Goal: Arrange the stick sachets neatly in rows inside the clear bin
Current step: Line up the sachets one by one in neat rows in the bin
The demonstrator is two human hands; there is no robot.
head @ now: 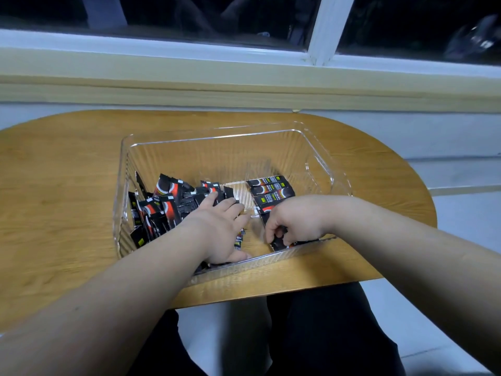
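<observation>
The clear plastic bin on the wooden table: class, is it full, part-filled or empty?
Part-filled: the clear plastic bin holds jumbled black-and-red stick sachets at left, a neat row at right, bare floor between.

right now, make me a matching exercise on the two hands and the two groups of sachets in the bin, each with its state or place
1 left hand
2 right hand
3 jumbled sachets
4 lined-up sachets

a side by side, right part of the clear bin
b fingers curled, pinching a sachet
c heaped in the bin's left part
d fingers straight, resting on sachets

Pairs: 1-d, 2-b, 3-c, 4-a
</observation>
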